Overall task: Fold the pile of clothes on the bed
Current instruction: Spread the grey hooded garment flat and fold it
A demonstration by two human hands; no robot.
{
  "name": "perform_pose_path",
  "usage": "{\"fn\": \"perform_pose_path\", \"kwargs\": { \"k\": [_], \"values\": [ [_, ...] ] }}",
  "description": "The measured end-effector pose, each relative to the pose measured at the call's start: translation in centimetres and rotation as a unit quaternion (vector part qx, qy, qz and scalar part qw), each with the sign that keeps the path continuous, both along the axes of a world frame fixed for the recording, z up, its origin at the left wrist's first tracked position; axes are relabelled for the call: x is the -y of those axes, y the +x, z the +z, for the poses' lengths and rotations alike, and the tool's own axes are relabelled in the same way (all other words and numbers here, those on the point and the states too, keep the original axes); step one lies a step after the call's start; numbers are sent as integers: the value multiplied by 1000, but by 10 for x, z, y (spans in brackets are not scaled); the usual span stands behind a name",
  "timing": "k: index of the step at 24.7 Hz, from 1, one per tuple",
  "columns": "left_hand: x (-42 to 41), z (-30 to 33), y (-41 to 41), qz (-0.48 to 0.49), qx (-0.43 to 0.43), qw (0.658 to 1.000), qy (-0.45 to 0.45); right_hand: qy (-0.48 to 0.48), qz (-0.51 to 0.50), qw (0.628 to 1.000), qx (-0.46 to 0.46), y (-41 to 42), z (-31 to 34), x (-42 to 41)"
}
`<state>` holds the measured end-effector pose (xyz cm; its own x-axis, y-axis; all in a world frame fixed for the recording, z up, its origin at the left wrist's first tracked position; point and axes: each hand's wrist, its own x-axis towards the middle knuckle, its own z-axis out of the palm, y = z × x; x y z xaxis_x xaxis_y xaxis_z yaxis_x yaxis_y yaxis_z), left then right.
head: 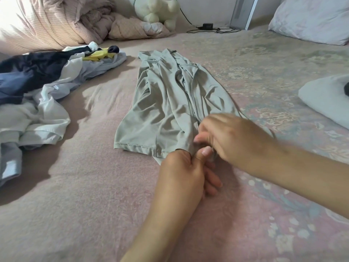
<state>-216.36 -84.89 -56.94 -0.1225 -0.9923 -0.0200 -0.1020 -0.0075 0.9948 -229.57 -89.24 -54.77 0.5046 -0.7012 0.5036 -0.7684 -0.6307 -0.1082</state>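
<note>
Grey-green garment [170, 103] mid-bed, laid lengthwise and narrowed to a long strip, hem end nearest; unsorted pile of clothes [35, 87] well apart on the left, one pale folded piece [326, 99] at the right edge — by the look of it, task early, most of the heap untouched. Left hand [181, 173] at the near right hem corner, thumb and curled fingers pinching the fabric edge; right hand [230, 137] just beside, touching it, fingers curled onto the same corner, exact grip blurred, likely pinching cloth too. Beyond: pink bedspread [75, 186], pillow [311, 19], plush toy [156, 10].
</note>
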Motion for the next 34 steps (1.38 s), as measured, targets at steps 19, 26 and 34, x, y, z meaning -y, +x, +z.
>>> {"fn": "perform_pose_path", "kwargs": {
  "k": [19,26,34],
  "values": [
    [60,-4,24,-253,618,660,-344,287,-26,953,94,-13,7,114],
    [69,-13,23,-282,551,706,-344,199,-106,970,90,-10,17,195],
    [159,-2,11,-159,596,740,-267,253,-93,963,6,8,23,258]
  ]
}}
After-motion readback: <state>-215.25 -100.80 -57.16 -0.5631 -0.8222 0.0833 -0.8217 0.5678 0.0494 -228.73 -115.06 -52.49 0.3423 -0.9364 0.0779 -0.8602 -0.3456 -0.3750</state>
